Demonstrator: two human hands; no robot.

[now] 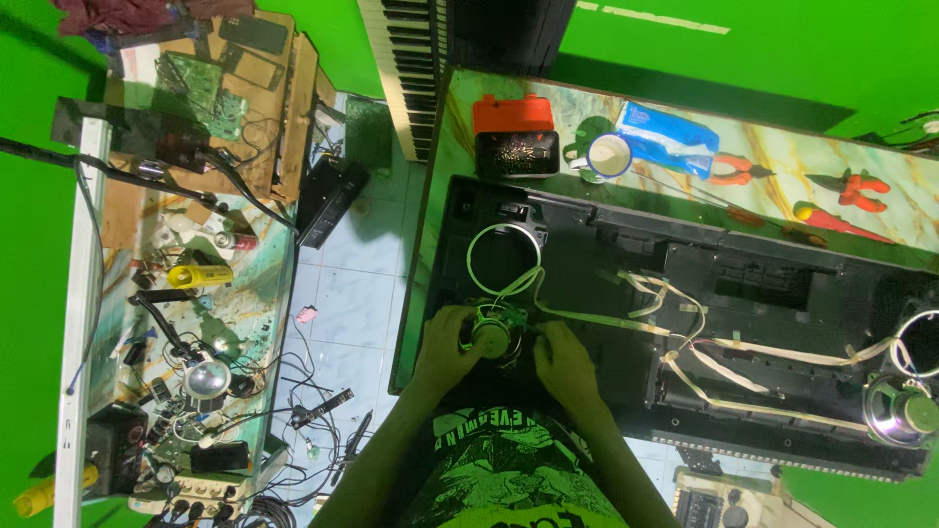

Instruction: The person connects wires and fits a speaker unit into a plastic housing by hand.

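Observation:
Both my hands are on a small round speaker (491,335) at the near left end of an opened black keyboard housing (587,284). My left hand (445,344) grips its left side and my right hand (559,360) holds its right side. Just beyond the speaker lies an empty round speaker opening with a pale rim (503,256). White ribbon-like wires (626,318) run from the speaker along the housing to the right. A second speaker (905,413) lies loose at the housing's right end.
On the table behind the housing are an open red-lidded box of screws (515,139), a cup (608,155), a blue packet (670,137), orange pliers (859,188) and a screwdriver (831,220). A cluttered bench (186,274) with circuit boards stands left. Cables litter the tiled floor (323,420).

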